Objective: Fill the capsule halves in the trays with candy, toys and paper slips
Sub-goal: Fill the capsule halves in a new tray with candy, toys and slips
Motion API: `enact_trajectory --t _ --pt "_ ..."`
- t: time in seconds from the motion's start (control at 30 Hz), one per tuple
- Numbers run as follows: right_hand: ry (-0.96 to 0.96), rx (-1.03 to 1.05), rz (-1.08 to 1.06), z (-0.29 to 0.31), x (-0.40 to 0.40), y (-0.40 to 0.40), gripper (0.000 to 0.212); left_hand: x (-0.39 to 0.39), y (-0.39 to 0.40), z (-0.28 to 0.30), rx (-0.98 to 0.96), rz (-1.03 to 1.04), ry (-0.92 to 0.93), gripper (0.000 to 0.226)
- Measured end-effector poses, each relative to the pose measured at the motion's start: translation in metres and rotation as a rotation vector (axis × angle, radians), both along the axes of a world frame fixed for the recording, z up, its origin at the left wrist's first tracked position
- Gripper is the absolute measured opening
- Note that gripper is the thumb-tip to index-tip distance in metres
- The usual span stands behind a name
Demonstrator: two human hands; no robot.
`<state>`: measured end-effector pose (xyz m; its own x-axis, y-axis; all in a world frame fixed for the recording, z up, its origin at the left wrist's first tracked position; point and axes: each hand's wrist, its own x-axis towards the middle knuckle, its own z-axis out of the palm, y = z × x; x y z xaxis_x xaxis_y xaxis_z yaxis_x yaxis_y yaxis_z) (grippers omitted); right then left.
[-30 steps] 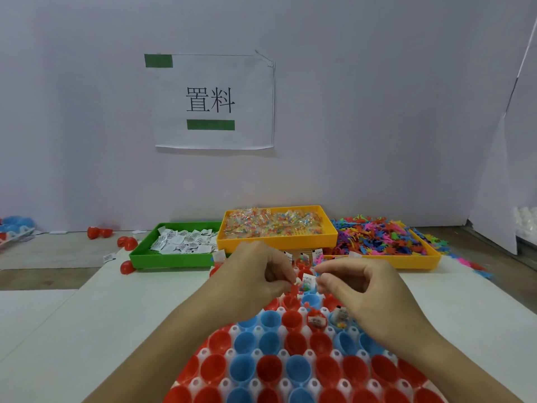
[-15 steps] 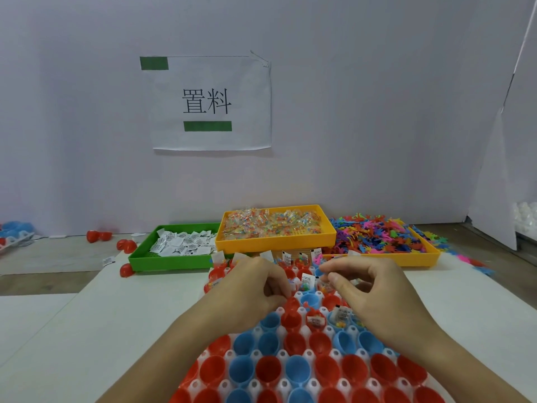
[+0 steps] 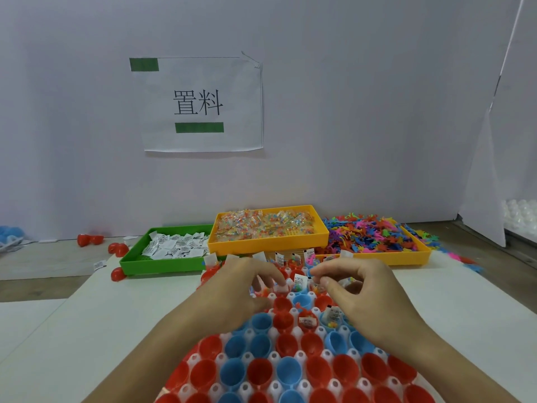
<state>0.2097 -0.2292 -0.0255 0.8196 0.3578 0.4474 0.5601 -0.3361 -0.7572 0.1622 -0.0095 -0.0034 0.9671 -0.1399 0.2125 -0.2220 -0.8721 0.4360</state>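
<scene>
Both hands work over the far rows of the white capsule tray (image 3: 247, 388), which lies on the white counter (image 3: 87, 330) and holds red and blue capsule halves (image 3: 261, 341) open side up. Left hand (image 3: 232, 289): fingers curled, tips pinching a small white paper slip (image 3: 281, 288) just above a capsule half. Right hand (image 3: 363, 295): fingers curled, thumb and forefinger pinched together near a filled half; whatever they hold is too small to make out. Between the two hands a filled half shows an upright slip and coloured candy. Near rows of halves: unfilled. Far rows, beyond the hands: slips standing upright in the halves. Two halves just below the right hand hold slips and candy. Behind the capsule tray, three supply trays side by side: green tray (image 3: 162, 264) on the left with paper slips, yellow tray (image 3: 267, 242) in the middle with wrapped candy, a second yellow tray (image 3: 406, 255) on the right heaped with coloured plastic toys (image 3: 372, 237). Loose red halves (image 3: 117, 248) lie left of the green tray. A printed sign (image 3: 200, 104) is fixed to the wall behind.
</scene>
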Motion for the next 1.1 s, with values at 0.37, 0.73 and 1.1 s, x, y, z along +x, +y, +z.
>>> enact_trajectory --t 0.37,0.73,1.1 --pt "0.032 0.071 0.002 -0.001 0.005 -0.004 0.022 0.086 0.027 0.013 -0.045 0.434 -0.240 0.029" --pt "0.079 0.074 0.045 -0.004 0.001 0.002 0.022 0.142 0.019 0.022 0.179 0.333 0.046 0.012" --pt "0.068 0.069 0.044 0.000 -0.003 0.001 0.022 0.132 0.006 0.033 -0.058 0.475 -0.421 0.020"
